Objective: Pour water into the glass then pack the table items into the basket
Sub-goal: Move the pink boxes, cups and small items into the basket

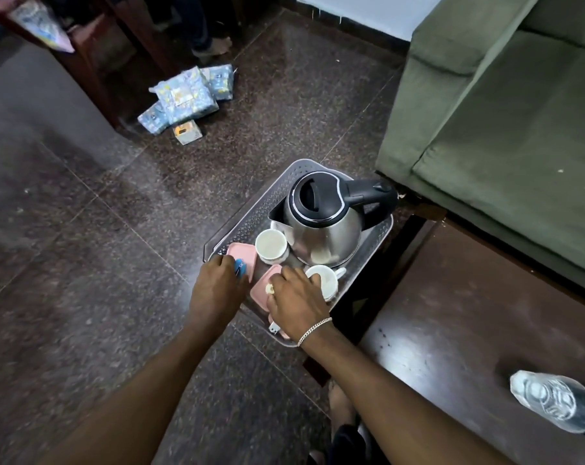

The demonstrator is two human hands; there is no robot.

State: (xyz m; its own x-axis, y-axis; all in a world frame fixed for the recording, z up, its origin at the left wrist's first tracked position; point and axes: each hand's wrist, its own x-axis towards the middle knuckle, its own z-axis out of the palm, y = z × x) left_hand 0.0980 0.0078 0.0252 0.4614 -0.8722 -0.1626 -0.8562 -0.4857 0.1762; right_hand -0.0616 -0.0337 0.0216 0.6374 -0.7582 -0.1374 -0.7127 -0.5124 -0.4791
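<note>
The basket, a grey perforated tray, sits off the bench's far-left corner, over the floor, and whether it rests on the floor cannot be told. A steel kettle with a black lid and handle fills its far half, spout to the left, handle reaching over the far-right rim. A white cup stands touching the kettle's left side, and a second cup stands by the right rim, just in front of the kettle. Two pink boxes lie along the near-left side: the left box against the left rim and the near box between it and the second cup. The left hand is at the basket's near-left rim, fingers bent over the left box beside a small blue thing; whether it grips anything cannot be told. The right hand, a bracelet on its wrist, lies on the near box with its fingertips at the second cup's rim, and its hold is also unclear. The glass stands at the bench's near-right edge, well apart from the basket. A green sofa runs along the bench's far side, and blue packets lie on the floor farther off.
</note>
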